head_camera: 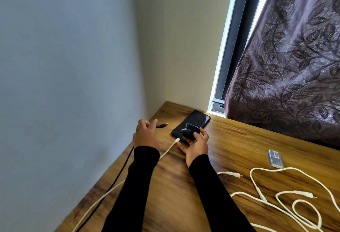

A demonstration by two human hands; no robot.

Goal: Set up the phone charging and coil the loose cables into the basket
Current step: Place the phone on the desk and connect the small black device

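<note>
Loose white cables [287,202] sprawl in untidy loops at the lower right of the frame on the wooden table [230,139], not yet coiled; no basket shows anywhere in view. Just beyond them, toward the right edge, lies a small grey box [275,158]. Two black sleeves [139,185] reach up from the bottom centre. At mid-frame the right hand [196,146], palm up, curls its fingers around a dark rounded object [190,130] resting on the phone [191,124], perhaps steadying it. A white charging cable [166,151] runs between the hands to the phone's near end, apparently plugged in. Left of it, the left hand [145,134] pinches a black cable [162,125] near its plug, likely to clear it aside. The phone lies farthest, near the corner by the curtain [294,66].
</note>
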